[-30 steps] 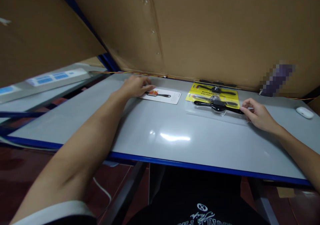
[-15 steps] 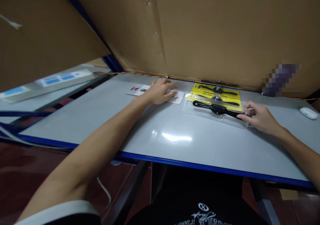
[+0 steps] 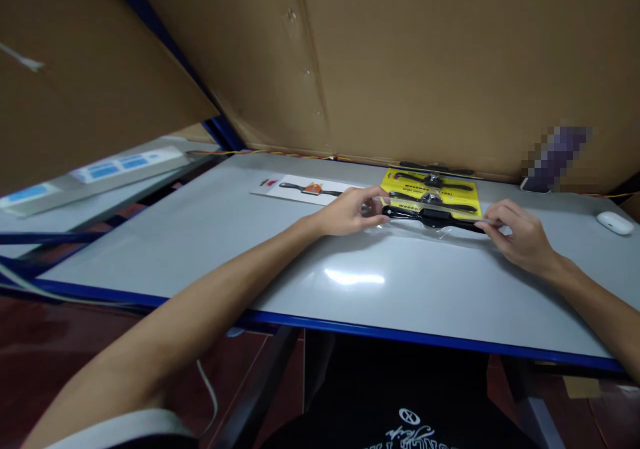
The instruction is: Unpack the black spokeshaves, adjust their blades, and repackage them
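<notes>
A clear plastic package with a black two-handled tool point(image 3: 435, 218) inside is pinched at both ends. My left hand point(image 3: 353, 210) grips its left end, thumb and fingers closed on the plastic. At its right end my right hand point(image 3: 520, 236) has its thumb and fingertips closed on the package. Just behind lie yellow cards point(image 3: 453, 187) bearing black tools, partly covered by the clear package. Left of them, a white card point(image 3: 290, 189) with a black-handled tool and an orange picture lies flat, its right part hidden behind my left hand.
The grey table point(image 3: 320, 262) has a blue front edge. A brown board rises behind it, with a thin black tool point(image 3: 435, 168) at its foot. A pixelated purple object point(image 3: 555, 159) and a white mouse-like object point(image 3: 615, 223) are at the right. A power strip point(image 3: 100, 172) lies left.
My left hand has moved right from the white card and closed on the package's left end, uncovering more of the card. My right hand still holds the other end; the package looks more tilted.
</notes>
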A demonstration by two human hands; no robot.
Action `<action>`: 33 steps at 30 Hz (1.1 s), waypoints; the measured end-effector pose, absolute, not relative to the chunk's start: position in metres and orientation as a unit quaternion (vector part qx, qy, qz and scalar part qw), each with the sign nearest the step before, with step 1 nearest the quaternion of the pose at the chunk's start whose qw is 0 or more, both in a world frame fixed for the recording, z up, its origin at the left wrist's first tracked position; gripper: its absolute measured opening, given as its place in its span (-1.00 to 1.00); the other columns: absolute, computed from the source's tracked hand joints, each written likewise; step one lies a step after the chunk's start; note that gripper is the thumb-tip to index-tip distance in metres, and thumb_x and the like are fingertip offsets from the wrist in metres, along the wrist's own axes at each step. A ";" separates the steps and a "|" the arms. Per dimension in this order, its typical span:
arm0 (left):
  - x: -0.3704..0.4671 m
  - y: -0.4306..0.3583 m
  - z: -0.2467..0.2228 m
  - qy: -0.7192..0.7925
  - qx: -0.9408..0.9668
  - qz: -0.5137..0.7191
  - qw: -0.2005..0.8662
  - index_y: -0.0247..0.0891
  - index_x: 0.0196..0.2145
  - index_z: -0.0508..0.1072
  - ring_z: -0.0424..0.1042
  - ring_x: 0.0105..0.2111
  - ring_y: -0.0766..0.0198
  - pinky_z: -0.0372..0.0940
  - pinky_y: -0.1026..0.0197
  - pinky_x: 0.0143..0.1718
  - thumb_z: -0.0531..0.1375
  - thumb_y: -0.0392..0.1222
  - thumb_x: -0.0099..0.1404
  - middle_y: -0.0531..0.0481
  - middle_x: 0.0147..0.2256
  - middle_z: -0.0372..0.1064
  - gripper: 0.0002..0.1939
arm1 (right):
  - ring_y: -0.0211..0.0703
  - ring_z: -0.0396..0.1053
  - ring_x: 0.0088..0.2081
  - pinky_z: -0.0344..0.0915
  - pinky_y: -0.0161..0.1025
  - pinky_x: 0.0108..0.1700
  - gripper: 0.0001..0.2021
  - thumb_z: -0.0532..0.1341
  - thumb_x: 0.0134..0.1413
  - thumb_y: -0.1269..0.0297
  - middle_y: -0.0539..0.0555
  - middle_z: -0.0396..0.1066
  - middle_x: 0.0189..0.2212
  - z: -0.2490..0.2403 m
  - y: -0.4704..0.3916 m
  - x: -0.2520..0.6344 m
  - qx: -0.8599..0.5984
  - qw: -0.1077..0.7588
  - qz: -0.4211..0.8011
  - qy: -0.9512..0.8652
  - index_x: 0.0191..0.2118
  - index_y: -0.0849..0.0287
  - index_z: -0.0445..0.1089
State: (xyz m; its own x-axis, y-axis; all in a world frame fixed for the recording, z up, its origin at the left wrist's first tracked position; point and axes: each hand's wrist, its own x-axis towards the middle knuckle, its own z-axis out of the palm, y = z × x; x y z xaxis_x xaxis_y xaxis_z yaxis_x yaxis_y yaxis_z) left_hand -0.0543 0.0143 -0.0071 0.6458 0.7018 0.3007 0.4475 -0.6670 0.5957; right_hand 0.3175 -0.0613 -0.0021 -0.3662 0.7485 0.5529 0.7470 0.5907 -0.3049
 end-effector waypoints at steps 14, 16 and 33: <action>-0.052 0.012 -0.012 0.266 0.939 0.218 -0.013 -0.19 -0.44 0.33 0.33 -0.42 0.24 0.20 0.20 -0.36 0.10 -0.33 0.24 -0.02 -0.40 0.40 -0.89 | -0.02 0.48 -0.23 0.47 -0.04 -0.15 -0.83 0.10 0.41 0.28 0.17 0.50 -0.20 -0.004 -0.060 0.320 -0.380 0.256 -0.021 -0.889 -0.22 0.05 0.42; -0.052 0.012 -0.012 0.260 0.942 0.211 -0.011 -0.20 -0.45 0.32 0.30 -0.44 0.26 0.18 0.20 -0.39 0.10 -0.35 0.21 -0.01 -0.40 0.38 -0.89 | 0.02 0.50 -0.20 0.48 0.00 -0.12 -0.83 0.11 0.40 0.29 0.18 0.52 -0.17 -0.005 -0.061 0.321 -0.385 0.241 -0.017 -0.891 -0.13 0.05 0.47; -0.050 0.007 -0.003 0.244 0.945 0.199 0.094 -0.21 -0.46 0.35 0.27 -0.49 0.29 0.17 0.21 -0.39 0.21 0.19 0.37 0.02 -0.44 0.37 -0.57 | 0.17 0.49 0.02 0.45 0.16 0.07 -0.59 0.14 0.41 0.04 0.24 0.53 0.02 -0.001 -0.068 0.315 -0.385 0.156 0.016 -0.909 0.22 0.08 0.43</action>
